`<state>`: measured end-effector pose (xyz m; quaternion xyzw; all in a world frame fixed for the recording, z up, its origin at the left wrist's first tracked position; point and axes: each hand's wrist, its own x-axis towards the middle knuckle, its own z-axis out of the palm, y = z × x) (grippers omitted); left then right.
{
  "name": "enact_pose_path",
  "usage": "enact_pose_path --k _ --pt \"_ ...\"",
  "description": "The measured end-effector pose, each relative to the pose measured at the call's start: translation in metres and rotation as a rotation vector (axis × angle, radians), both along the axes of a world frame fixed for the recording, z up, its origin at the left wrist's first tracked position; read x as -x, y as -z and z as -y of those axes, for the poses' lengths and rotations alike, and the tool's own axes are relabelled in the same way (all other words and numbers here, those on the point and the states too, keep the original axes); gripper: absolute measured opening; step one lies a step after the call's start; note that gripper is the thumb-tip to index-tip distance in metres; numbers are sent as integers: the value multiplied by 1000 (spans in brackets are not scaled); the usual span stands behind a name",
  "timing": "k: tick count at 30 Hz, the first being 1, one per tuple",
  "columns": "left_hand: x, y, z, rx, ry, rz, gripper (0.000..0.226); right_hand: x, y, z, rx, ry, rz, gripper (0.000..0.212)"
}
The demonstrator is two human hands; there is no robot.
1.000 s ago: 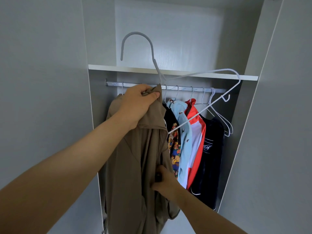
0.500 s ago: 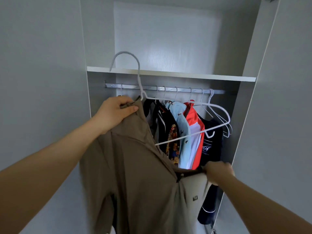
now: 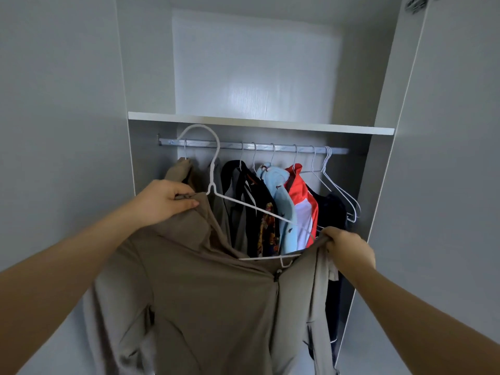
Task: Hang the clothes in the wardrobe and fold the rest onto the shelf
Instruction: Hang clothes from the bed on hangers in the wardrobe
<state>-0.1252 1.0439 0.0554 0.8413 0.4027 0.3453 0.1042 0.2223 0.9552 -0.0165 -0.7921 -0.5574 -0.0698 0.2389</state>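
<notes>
A taupe zip jacket [image 3: 205, 299] hangs spread between my hands in front of the open wardrobe. My left hand [image 3: 167, 201] grips its left shoulder together with one end of a white wire hanger [image 3: 213, 174]. My right hand [image 3: 349, 250] pinches the jacket's right shoulder and pulls it over the hanger's other end. The hanger's hook rises in front of the metal rail [image 3: 286, 148]; whether it rests on the rail I cannot tell.
On the rail hang several garments: a taupe one [image 3: 180, 169] at the left, black ones [image 3: 251, 201], a light blue one [image 3: 281, 201], a red-and-white one [image 3: 303, 204], a dark one and empty hangers [image 3: 343, 190] at the right. A white shelf [image 3: 259, 123] runs above. Wardrobe doors [image 3: 446, 185] flank both sides.
The hanger has come down from above the shelf to rail height. My right hand moved from the jacket's front up and right, spreading the jacket over the hanger.
</notes>
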Motion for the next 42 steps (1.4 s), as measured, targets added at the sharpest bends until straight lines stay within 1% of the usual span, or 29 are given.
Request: enact_pose_path --k 2,4,7,10,13,15,17,18,20,22,23,25,27,28,30,32,33,34,35,36,37,38,39,40,41,42 --pt "0 4 -1 64 41 67 20 -4 2 -1 -73 -43 -187 33" --pt "-1 6 -1 130 66 110 22 -6 3 -1 -203 -80 -315 34" --pt "-5 8 2 196 113 40 30 1 -4 -3 -319 -192 -420 36" --pt "-16 13 3 251 127 -69 22 15 -15 -4 -370 -335 -523 43" --pt "-30 25 -3 188 28 -136 16 36 -19 -6 -419 -488 -495 37" --pt "-37 33 -9 166 -59 -274 24 47 -22 -7 -485 -548 -488 35" --pt "-38 36 -12 177 -148 -423 28 47 -30 -4 -543 -532 -544 40" --pt "-36 34 -13 167 -198 -456 25 41 -34 -1 -564 -489 -578 43" --pt "-30 24 -14 75 -325 -422 24 27 -39 4 -577 -401 -614 44" --pt "-29 10 -10 -33 -418 -321 26 19 -36 10 -587 -365 -609 44" --pt "-31 4 -8 -49 -393 -265 26 20 -33 11 -583 -372 -608 42" --pt "-42 -3 0 -6 -191 -211 24 30 -30 7 -552 -402 -584 32" --pt "-61 1 13 35 -7 -258 23 45 -32 1 -543 -426 -520 29" --pt "-70 6 17 30 37 -298 23 54 -34 -1 -546 -453 -495 31" --pt "-83 15 18 8 50 -310 22 71 -37 1 -527 -572 -426 32" --pt "-84 17 16 35 11 -174 20 79 -34 3 -454 -722 -301 39" --pt "-81 15 15 67 -5 -75 19 77 -30 4 -406 -746 -242 48" --pt "-77 13 14 99 -12 16 17 72 -28 5 -378 -695 -196 59" --pt "-72 11 13 120 -12 84 17 65 -25 5 -378 -563 -169 69" --pt "-67 7 13 129 -7 129 17 56 -23 4 -372 -374 -166 76" --pt "-62 4 14 131 4 160 18 48 -24 5 -316 -177 -177 80" --pt "-59 0 15 130 21 181 19 41 -25 6 -207 -37 -179 78" --pt "-57 -3 15 124 38 192 18 35 -27 5 -79 19 -178 69" --pt "-56 -7 15 121 54 193 15 31 -30 4 32 8 -189 53" --pt "-56 -10 15 123 72 181 12 30 -34 3 97 -56 -211 35" --pt "-56 -12 16 137 97 163 9 31 -37 1 111 -151 -223 21"
